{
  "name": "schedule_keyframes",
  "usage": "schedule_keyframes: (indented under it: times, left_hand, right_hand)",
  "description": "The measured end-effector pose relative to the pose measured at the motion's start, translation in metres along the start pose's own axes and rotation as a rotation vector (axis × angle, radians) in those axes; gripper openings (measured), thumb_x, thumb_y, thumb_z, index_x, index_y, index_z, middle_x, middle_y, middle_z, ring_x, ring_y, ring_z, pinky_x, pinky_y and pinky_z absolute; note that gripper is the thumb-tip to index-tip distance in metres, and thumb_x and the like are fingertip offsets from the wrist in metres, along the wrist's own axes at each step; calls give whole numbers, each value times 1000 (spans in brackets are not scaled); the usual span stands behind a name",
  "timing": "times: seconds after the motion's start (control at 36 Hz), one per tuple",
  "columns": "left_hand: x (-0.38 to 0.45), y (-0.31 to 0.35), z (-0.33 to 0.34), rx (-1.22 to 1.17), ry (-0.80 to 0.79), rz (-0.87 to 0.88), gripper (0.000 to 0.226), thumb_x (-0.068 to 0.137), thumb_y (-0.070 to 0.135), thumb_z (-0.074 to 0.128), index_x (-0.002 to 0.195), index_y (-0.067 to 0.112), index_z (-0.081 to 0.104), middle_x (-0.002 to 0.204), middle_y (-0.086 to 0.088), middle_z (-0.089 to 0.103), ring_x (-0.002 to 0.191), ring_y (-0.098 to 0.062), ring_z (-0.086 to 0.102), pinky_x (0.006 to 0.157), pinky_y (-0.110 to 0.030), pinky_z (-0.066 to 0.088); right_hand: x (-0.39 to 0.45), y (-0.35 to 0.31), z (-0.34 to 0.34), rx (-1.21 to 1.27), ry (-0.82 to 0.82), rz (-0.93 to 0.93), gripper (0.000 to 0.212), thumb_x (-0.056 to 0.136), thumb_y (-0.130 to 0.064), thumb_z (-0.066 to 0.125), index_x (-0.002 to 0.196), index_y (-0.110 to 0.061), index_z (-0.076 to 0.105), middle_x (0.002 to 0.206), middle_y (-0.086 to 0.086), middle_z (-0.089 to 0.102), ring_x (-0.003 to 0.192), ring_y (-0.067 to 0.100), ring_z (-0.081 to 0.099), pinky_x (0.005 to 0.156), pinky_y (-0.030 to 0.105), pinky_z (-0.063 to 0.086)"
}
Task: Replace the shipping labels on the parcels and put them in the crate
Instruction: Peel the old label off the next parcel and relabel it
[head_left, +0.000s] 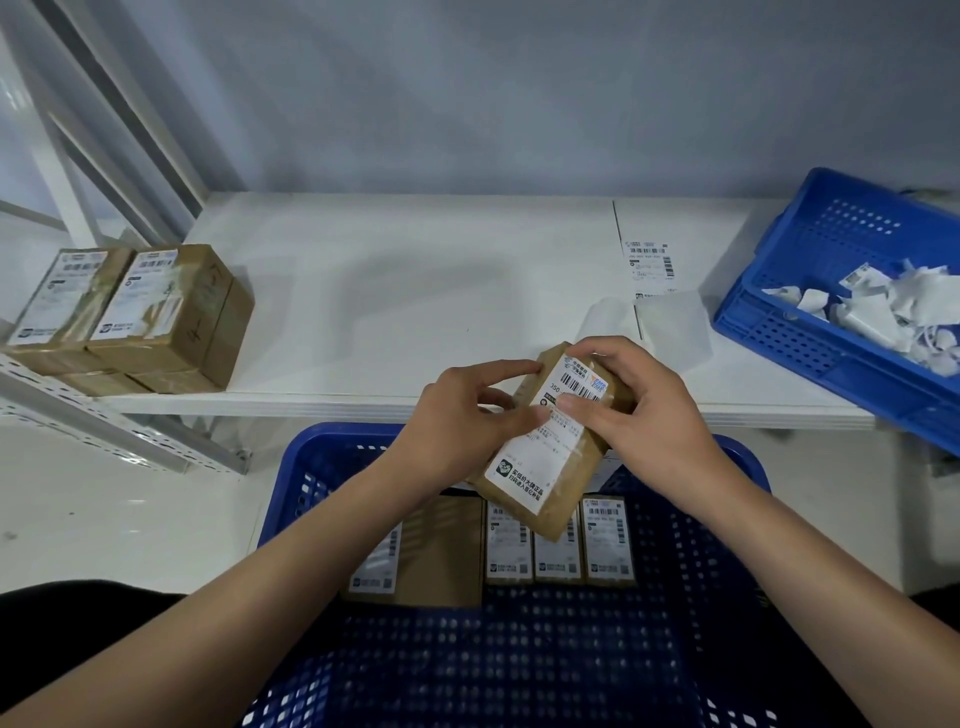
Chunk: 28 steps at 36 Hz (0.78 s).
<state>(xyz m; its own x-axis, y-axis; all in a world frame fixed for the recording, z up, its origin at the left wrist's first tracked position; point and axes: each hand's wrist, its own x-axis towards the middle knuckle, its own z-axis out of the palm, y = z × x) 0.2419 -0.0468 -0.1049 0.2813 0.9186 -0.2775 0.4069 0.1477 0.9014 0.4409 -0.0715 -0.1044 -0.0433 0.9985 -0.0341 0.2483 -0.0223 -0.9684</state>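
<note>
Evidently light and stiff, the small taped parcel (540, 452) sits tilted above the blue crate (727, 597), left hand (462, 421) and right hand (639, 410) both gripping its long edges, thumbs pressing its slick label (545, 431).

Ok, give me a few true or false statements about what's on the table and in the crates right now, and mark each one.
1. Both hands hold the parcel above the blue crate. True; left hand, right hand.
2. The held parcel has no label. False: a white label covers its top face.
3. The crate below is empty. False: labelled parcels lie in it.
4. Stacked parcels sit at the table's left. True.
5. The tilted crate at the right holds white paper scraps. True.
</note>
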Motion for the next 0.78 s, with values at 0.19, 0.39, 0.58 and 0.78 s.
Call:
schedule_keyframes:
  times: [0.19, 0.39, 0.58, 0.78]
  left_hand:
    - [1, -3, 1, 85, 5, 23, 48, 87, 36, 79, 131, 44, 64, 110, 5, 74, 92, -10, 74, 76, -34, 64]
    - [0, -7, 4, 146, 20, 47, 51, 87, 36, 80, 133, 47, 61, 110, 9, 71, 91, -3, 70, 65, -15, 58]
    - [0, -5, 5, 171, 6, 52, 52, 87, 38, 79, 134, 49, 59, 114, 11, 70, 92, -4, 69, 64, -14, 57]
    - [-1, -6, 9, 157, -1, 50, 52, 88, 38, 78, 135, 49, 58, 115, 8, 69, 92, -4, 68, 60, -14, 57]
  right_hand:
    - [0, 1, 0, -20, -8, 6, 30, 89, -12, 75, 108, -30, 61, 105, -5, 71, 100, 11, 67, 80, 27, 57]
    - [0, 1, 1, -40, 2, 23, 25, 91, -12, 72, 103, -30, 59, 101, -5, 70, 97, 10, 67, 79, 27, 59]
    - [1, 3, -1, -79, 3, -12, 15, 96, -12, 66, 99, -24, 57, 100, -3, 67, 100, 14, 64, 78, 26, 55]
    - [2, 10, -1, -142, 40, 3, 10, 99, -20, 62, 92, -24, 56, 106, -2, 62, 109, 10, 60, 81, 18, 49]
